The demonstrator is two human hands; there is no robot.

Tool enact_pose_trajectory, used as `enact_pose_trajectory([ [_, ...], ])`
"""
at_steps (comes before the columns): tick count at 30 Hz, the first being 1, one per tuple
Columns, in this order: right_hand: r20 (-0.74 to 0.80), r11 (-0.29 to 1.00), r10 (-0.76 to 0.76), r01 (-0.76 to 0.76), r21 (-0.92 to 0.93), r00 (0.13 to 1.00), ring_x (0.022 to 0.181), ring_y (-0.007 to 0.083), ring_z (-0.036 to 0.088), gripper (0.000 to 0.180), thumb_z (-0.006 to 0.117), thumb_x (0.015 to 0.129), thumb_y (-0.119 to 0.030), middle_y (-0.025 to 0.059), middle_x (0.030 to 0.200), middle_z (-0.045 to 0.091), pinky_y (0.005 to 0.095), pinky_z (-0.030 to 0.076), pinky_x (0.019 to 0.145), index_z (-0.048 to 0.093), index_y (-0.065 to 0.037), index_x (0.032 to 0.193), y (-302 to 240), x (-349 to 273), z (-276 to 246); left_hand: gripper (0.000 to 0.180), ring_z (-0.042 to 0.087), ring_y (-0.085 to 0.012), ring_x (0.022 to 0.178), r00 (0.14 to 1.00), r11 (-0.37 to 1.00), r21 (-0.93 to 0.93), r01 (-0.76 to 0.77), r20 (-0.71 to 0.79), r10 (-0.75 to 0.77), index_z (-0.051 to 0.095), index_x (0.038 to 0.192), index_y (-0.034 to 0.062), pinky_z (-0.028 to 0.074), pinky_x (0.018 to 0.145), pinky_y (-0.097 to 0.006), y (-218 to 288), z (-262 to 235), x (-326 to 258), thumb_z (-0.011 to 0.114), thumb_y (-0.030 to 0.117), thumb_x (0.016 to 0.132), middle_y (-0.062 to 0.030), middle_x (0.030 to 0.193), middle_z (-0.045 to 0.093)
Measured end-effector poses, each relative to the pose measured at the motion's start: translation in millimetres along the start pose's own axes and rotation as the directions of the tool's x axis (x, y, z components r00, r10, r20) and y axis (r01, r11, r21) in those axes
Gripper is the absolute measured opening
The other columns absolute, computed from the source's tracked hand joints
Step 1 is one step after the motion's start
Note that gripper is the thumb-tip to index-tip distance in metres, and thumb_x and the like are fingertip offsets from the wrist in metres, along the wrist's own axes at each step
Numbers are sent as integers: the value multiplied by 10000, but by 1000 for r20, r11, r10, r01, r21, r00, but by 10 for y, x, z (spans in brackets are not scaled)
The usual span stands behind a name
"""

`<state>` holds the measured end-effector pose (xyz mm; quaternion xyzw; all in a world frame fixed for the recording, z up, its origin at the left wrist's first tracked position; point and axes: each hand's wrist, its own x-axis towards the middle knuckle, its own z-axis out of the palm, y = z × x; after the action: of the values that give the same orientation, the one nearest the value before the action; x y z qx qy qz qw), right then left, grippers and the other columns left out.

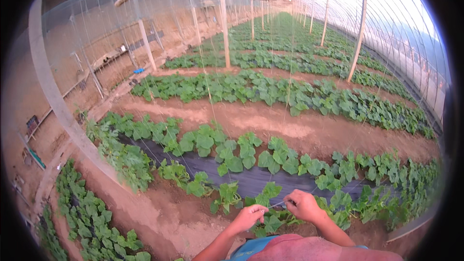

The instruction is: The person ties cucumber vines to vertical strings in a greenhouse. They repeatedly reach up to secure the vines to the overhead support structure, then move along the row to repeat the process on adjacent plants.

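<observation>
L hand (pixel 249 217) & R hand (pixel 305 206) sit side by side, fingertips close but apart. L fingers: thumb + index pressed tog., pinching a thin pale strand (pixel 275 205). R fingers: curled in, look to be pinching the other end of it; exact contact at the R tips too small to be sure.

Strand = the key thing: lies right btwn the two sets of fingers, long axis L–R, R end a bit farther fwd than L. Looks abt straight, little sag.

Low leaves (pixel 273 223) just under the strand, nearer L fingers. Leafy vine top (pixel 269 191) just fwd of the gap btwn hands; roughly as close to L as to R, can't tell which is nearer. Whether the strand touches the stem: hidden.

Farther fwd of fingers: black film (pixel 253 176), then next plant row (pixel 234 163), then bare soil path (pixel 270 125). Well beyond, fwd-L: hanging twine (pixel 209 87) over a denser row (pixel 237 87), & a pale post (pixel 224 19), approx. upright.
</observation>
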<state>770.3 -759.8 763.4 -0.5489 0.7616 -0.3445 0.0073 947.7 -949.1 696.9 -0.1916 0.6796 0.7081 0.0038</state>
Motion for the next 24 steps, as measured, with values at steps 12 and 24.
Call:
enact_pose_trajectory([
  [12, -25, 980, 23, -18, 197, 999, 762, 282, 686, 118, 741, 816, -112, 113, 836, 693, 383, 552, 690, 748, -61, 921, 629, 37, -168, 277, 478, -33, 589, 983, 992, -110, 61, -167, -79, 689, 1209, 17, 373, 536, -206, -434, 162, 5, 570, 126, 984, -5, 821, 697],
  [24, 198, 977, -31, -12, 212, 980, 874, 339, 687, 212, 735, 870, -204, 145, 953, 695, 436, 557, 781, 738, -92, 1050, 663, 42, -176, 349, 498, -67, 557, 817, 918, -367, -154, -570, -91, 563, 1359, 29, 391, 486, -225, -34, 516, -304, 519, 91, 1018, -108, 883, 720],
])
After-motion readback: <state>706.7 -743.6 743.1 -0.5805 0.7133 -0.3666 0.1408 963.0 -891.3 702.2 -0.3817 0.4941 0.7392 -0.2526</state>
